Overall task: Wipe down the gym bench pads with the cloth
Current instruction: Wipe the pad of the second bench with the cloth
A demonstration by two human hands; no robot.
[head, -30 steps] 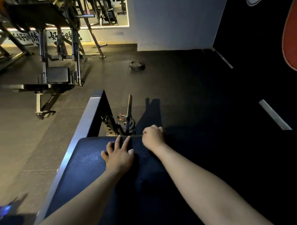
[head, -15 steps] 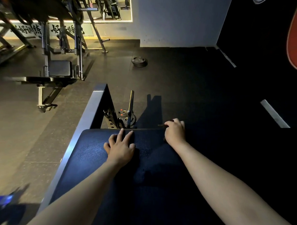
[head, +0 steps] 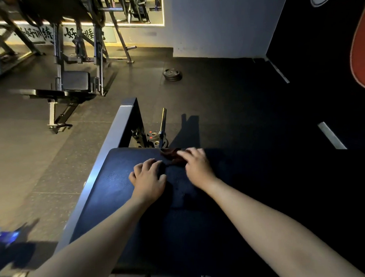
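Observation:
The dark blue bench pad [head: 113, 183] stretches away from me, with its far edge near the middle of the view. My left hand [head: 148, 178] rests on the pad with loosely bent fingers and holds nothing. Just to its right, at the pad's far edge, my right hand [head: 197, 164] is blurred with motion and grips a bunched dark reddish cloth [head: 171, 155]. The cloth lies on the pad under its fingers. Most of the cloth is hidden by the hand and the dim light.
A grey metal frame rail [head: 106, 156] runs along the pad's left side. Beyond the pad, a bar with small plates [head: 162, 129] lies on the floor. Farther off are a weight plate [head: 172, 74] and another bench machine [head: 74, 82]. The right side is dark floor.
My right hand has slid left along the pad's far edge, back from the right corner, and the cloth now shows under its fingers. My left hand has stayed in place.

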